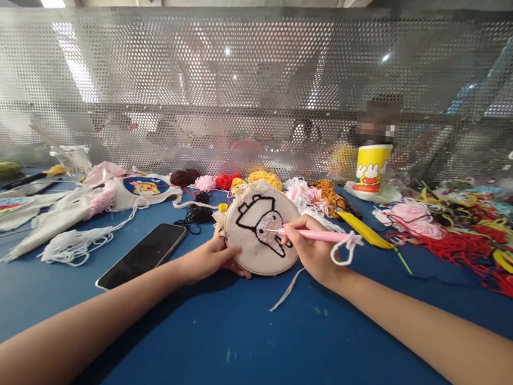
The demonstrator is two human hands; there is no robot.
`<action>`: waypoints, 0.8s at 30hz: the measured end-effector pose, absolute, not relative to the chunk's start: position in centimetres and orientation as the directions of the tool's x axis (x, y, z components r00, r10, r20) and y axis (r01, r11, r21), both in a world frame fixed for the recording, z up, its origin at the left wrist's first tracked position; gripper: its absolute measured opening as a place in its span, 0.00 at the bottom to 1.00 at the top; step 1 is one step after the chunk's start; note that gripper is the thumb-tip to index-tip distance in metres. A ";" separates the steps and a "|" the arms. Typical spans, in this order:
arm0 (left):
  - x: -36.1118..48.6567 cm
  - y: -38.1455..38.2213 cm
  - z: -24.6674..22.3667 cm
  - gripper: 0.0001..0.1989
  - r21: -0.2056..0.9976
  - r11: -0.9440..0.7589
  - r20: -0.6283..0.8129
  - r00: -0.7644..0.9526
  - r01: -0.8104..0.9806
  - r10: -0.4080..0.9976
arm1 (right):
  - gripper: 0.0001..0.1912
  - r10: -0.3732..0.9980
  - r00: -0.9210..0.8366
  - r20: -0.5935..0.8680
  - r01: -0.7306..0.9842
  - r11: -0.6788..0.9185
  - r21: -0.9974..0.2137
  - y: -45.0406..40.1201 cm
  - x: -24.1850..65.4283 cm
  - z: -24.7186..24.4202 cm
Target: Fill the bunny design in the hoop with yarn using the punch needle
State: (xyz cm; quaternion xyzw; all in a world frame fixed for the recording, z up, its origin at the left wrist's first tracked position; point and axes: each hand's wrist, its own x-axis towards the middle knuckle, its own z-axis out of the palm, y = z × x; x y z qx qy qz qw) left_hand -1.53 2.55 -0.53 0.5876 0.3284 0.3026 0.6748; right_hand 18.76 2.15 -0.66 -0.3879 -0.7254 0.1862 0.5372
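- Centrally, one embroidery hoop (272, 263) stands tilted, its face toward the camera; whether its lower rim touches the table cannot be told.
- Two hands: the left hand (217, 255) clasps the hoop's lower-left edge, thumb in front, other fingers partly hidden; the right hand (312, 245) pinches one pink needle tool (324, 236), its tip over the stitched face, contact unclear.
- The widest open stretch of blue table (233, 358) lies between the forearms, from below the hoop to the bottom of the frame; one loose white strand (287, 291) reaches into its top.
- Left of centre, one phone (143, 254) lies just beyond the left forearm, bounding that side.
- Right of centre, one yellow-handled tool (363, 230) lies near the right hand.
- Upper right, one yellow cup (372, 170) stands before the perforated screen (248, 84), which borders the table's far side.
- Behind the hoop, one dark-brown bundle (185, 178) and one red bundle (227, 181); the tangled yarn (462, 252) at the right is too mixed to count.
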 end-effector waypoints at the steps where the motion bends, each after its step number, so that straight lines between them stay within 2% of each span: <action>1: -1.6 2.7 -0.6 0.12 0.990 0.142 -0.101 0.605 -0.021 0.790 | 0.11 0.757 -0.117 0.643 0.357 0.636 -0.685 2.1 18.8 -0.5; 8: -1.8 2.9 -0.7 0.10 0.984 0.178 -0.134 0.605 -0.013 0.785 | 0.09 0.749 -0.102 0.654 0.367 0.640 -0.675 2.4 18.9 -0.6; 15: -1.7 2.5 -0.3 0.13 0.989 0.150 -0.124 0.587 0.005 0.800 | 0.08 0.748 -0.137 0.650 0.429 0.636 -0.641 2.3 18.7 -0.6; 24: -1.6 2.0 0.0 0.15 0.994 0.089 -0.105 0.586 0.057 0.803 | 0.05 0.664 -0.238 0.709 0.537 0.698 -0.474 2.1 18.8 -0.3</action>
